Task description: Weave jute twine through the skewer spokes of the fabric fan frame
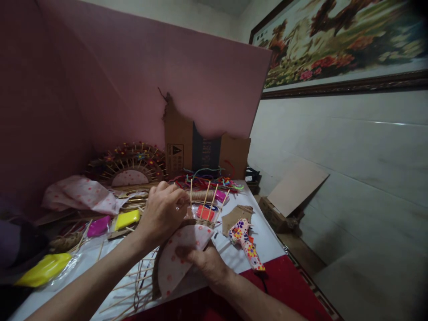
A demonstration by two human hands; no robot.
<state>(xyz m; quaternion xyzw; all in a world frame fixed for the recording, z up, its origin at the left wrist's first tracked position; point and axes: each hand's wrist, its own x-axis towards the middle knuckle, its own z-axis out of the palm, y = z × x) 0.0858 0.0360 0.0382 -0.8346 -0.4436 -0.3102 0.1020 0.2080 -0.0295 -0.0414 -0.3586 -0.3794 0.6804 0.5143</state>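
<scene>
"Pink partition (pixel 200 80) behind, white-covered bench (pixel 266 237) below. What's leftmost?"

"Yellow packet (pixel 43 269), magenta packet (pixel 98 226), then a half-round decoration (pixel 129 178) ringed with sticks, near the partition"

"And the hands?"

"Left hand (pixel 163 205), raised beside the upright sticks (pixel 205 200); its fingers are bent, tips hidden, so I cannot tell whether they pinch anything. Below it, the dotted half-round panel (pixel 172 267) is held tilted over the front of the bench, sticks fanning from its brown rim (pixel 155 276). Right hand (pixel 210 265) grips it, thumb pressed on the dotted face, other fingers out of sight"

"Which step?"

"Working the sticks along the rim, I'd judge; the next move calls for a steady right hold and a light touch. Farther right, the flower-patterned glue gun (pixel 245 243) lies apart from both hands"
</scene>
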